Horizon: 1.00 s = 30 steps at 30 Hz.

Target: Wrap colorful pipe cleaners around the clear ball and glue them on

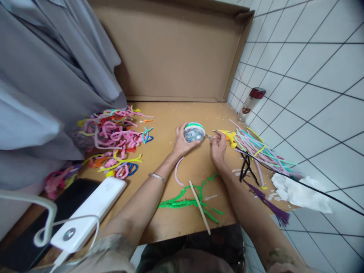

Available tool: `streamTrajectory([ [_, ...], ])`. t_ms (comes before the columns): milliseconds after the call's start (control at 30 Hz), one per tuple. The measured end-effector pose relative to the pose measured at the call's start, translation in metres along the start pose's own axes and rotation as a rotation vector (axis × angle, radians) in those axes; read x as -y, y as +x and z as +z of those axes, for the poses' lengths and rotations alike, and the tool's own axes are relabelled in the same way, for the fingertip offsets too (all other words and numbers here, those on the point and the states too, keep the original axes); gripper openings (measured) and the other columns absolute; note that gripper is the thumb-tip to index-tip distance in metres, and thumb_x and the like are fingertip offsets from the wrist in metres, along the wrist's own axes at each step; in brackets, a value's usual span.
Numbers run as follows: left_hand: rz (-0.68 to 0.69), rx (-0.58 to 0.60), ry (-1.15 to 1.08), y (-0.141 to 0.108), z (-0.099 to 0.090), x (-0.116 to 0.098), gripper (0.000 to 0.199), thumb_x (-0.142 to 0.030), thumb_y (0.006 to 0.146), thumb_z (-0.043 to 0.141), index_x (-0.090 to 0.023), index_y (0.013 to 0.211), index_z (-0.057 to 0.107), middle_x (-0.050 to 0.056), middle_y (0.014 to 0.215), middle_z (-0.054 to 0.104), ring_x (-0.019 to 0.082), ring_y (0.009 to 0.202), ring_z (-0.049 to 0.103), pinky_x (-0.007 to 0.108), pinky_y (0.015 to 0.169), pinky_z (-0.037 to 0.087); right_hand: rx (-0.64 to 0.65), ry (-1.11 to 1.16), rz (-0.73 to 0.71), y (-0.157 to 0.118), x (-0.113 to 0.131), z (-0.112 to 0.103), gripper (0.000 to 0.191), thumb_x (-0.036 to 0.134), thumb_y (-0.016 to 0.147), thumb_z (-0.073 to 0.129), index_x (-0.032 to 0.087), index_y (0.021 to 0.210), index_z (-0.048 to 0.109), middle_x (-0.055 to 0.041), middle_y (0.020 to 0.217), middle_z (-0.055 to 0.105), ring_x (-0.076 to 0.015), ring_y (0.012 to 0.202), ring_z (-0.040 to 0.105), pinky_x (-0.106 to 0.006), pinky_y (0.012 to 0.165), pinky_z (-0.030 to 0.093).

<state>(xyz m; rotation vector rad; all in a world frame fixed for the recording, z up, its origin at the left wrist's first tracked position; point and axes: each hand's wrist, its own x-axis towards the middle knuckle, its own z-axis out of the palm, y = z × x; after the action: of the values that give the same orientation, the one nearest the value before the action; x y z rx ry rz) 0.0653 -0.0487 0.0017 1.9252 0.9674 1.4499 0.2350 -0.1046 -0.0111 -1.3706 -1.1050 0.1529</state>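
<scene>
My left hand [182, 145] is wrapped round a ball-like piece [194, 134]. Its lower part looks clear with bluish and coloured specks, and green and white bands run along the top. Just right of it, the fingers of my right hand [218, 148] are closed in a pinch on a small metallic chain-like piece [208, 137], which seems joined to the ball's side. Right behind that hand lies a yellow glue gun [231, 138], its nozzle pointing left. A curved lilac pipe cleaner [178, 172] rests below my left hand.
Tangled pipe cleaners [113, 132] heap at left, straight ones [261, 149] at right. Green pipe cleaners [179, 203] and a wooden stick [200, 208] lie nearer me. A white power bank [91, 212], a red-lidded bottle [250, 104], white fluff [301, 191] and a black cable [313, 185] flank the work surface.
</scene>
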Motion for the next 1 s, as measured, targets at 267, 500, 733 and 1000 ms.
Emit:
streamTrajectory([
  [267, 0.014, 0.011, 0.049, -0.001, -0.002, -0.002, 0.095, -0.053, 0.06, 0.083, -0.024, 0.14, 0.04, 0.015, 0.139, 0.043, 0.034, 0.133, 0.047, 0.051, 0.113, 0.039, -0.015, -0.038, 0.037, -0.005, 0.019, 0.006, 0.031, 0.03, 0.086, 0.048, 0.017, 0.114, 0.056, -0.0132, 0.111, 0.066, -0.0225, 0.101, 0.064, -0.043, 0.095, 0.051],
  [500, 0.138, -0.036, 0.159, -0.003, -0.006, -0.003, 0.081, -0.064, 0.076, 0.066, -0.023, 0.141, 0.041, 0.018, 0.143, 0.04, 0.036, 0.139, 0.04, 0.056, 0.113, 0.034, -0.031, -0.295, -0.065, -0.009, 0.026, 0.001, 0.033, 0.026, 0.085, 0.049, 0.015, 0.114, 0.058, -0.0161, 0.118, 0.06, -0.0265, 0.117, 0.052, -0.046, 0.104, 0.044],
  [733, 0.215, -0.16, 0.309, -0.005, -0.009, -0.01, 0.063, -0.063, 0.084, 0.054, -0.017, 0.128, 0.05, 0.021, 0.142, 0.042, 0.036, 0.139, 0.039, 0.056, 0.112, 0.031, -0.004, -0.317, -0.132, -0.012, 0.033, 0.001, 0.03, 0.023, 0.086, 0.047, 0.017, 0.114, 0.058, -0.0138, 0.115, 0.059, -0.0258, 0.115, 0.052, -0.047, 0.106, 0.04],
  [1000, 0.304, -0.215, 0.381, -0.005, -0.011, -0.019, 0.03, -0.046, 0.093, 0.045, -0.019, 0.088, 0.056, 0.017, 0.126, 0.056, 0.03, 0.123, 0.05, 0.05, 0.105, 0.032, -0.022, -0.317, -0.132, -0.012, 0.033, 0.001, 0.029, 0.02, 0.086, 0.046, 0.017, 0.111, 0.059, -0.0133, 0.112, 0.059, -0.0253, 0.112, 0.053, -0.045, 0.104, 0.042],
])
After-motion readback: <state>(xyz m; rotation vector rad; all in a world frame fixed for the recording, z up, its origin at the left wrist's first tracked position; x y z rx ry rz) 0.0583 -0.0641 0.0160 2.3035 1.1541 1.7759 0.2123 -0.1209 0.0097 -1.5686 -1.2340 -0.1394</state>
